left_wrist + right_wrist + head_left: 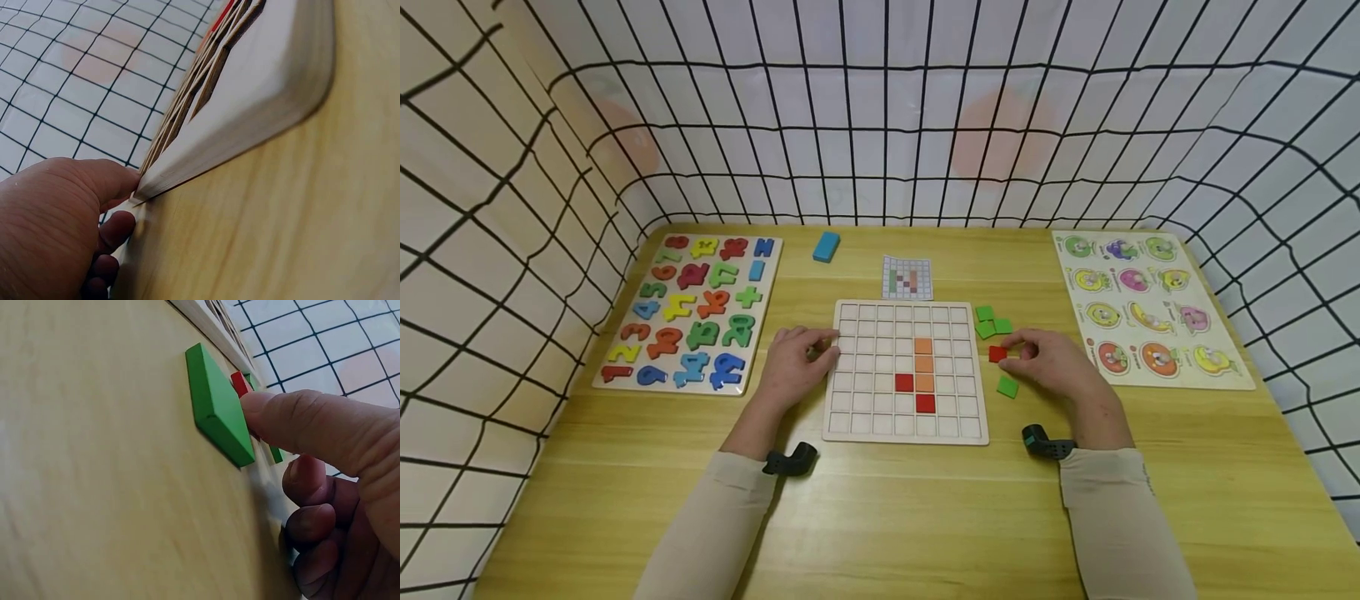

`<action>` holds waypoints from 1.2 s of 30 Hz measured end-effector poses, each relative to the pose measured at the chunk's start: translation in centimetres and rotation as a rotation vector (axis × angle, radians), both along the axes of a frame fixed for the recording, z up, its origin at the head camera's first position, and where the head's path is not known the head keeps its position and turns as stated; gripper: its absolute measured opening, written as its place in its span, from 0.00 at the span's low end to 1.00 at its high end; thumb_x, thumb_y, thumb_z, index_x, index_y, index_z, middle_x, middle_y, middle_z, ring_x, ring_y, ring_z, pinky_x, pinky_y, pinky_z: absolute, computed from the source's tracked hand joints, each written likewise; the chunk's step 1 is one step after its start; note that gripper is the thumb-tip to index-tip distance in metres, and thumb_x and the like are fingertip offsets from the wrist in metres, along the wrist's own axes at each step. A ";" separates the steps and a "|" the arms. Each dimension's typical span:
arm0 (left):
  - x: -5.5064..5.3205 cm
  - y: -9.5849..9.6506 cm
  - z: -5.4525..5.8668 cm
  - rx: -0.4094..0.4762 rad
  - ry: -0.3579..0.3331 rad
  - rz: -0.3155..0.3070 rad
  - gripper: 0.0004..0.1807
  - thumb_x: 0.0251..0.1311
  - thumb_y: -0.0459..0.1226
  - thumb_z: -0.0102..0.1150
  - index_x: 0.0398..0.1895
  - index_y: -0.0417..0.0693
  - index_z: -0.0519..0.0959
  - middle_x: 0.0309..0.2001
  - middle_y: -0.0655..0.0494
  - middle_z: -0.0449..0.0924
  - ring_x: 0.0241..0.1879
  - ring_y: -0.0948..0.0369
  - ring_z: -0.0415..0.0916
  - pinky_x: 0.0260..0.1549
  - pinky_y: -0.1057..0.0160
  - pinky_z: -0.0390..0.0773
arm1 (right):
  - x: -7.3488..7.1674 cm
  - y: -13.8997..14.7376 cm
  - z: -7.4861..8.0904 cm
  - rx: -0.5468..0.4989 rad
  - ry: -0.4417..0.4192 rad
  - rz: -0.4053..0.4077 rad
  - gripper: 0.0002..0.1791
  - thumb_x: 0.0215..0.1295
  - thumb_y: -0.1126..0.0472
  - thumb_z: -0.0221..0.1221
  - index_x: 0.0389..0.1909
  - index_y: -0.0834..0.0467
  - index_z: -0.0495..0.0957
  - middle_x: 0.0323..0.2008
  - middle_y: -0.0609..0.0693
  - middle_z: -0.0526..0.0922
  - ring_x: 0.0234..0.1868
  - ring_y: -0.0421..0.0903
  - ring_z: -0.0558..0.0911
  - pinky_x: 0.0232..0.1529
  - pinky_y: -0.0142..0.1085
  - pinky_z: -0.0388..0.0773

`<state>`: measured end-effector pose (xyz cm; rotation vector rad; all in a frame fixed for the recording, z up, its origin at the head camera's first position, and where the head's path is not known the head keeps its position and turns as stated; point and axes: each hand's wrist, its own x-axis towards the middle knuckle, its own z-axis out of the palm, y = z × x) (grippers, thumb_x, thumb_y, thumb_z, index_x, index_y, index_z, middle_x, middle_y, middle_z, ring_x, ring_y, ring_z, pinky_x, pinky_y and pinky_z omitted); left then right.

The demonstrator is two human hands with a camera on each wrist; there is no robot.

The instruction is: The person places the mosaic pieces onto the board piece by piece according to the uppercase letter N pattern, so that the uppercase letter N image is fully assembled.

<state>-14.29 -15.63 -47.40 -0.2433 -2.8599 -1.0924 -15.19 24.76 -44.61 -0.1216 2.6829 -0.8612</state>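
A wooden grid board (857,430) lies on the table, holding orange square tiles (923,364) in a column and two red tiles (926,403). Fingertips and thumb of my left hand (793,367) touch the board's left edge; the left wrist view shows the thumb against the board's side wall (237,134). Right of the board, my right hand (1051,360) pinches a loose red square tile (997,354) between thumb and fingertip. Green tiles (985,313) lie just beyond it, and one green tile (219,406) sits nearer, beside the thumb in the right wrist view.
Behind the board is a small pattern card (907,278). A blue block (826,247) lies farther back. A number puzzle board (760,321) lies at left, a fruit picture board (1206,354) at right. Black wire mesh (880,125) stands along the table's back and sides.
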 end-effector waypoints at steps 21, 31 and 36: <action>-0.1 0.0 0.0 0.006 -0.007 0.002 0.18 0.66 0.43 0.64 0.57 0.51 0.85 0.42 0.49 0.86 0.42 0.52 0.70 0.45 0.56 0.65 | 0.6 -5.5 2.0 -0.026 -0.002 0.123 0.15 0.66 0.51 0.67 0.50 0.51 0.81 0.28 0.48 0.73 0.26 0.47 0.71 0.28 0.36 0.66; -0.1 0.0 -0.1 0.001 -0.017 0.008 0.18 0.67 0.44 0.64 0.58 0.52 0.85 0.42 0.49 0.85 0.42 0.52 0.70 0.45 0.56 0.65 | 1.3 -9.3 1.2 -0.049 0.056 0.210 0.13 0.64 0.51 0.68 0.47 0.48 0.82 0.24 0.46 0.73 0.25 0.44 0.70 0.28 0.35 0.65; -0.1 0.1 0.0 0.001 -0.025 0.013 0.18 0.67 0.44 0.64 0.58 0.52 0.85 0.42 0.50 0.85 0.43 0.52 0.70 0.45 0.56 0.65 | 1.5 -10.8 1.2 -0.066 0.081 0.235 0.13 0.64 0.50 0.68 0.47 0.49 0.82 0.25 0.45 0.73 0.26 0.43 0.71 0.29 0.35 0.66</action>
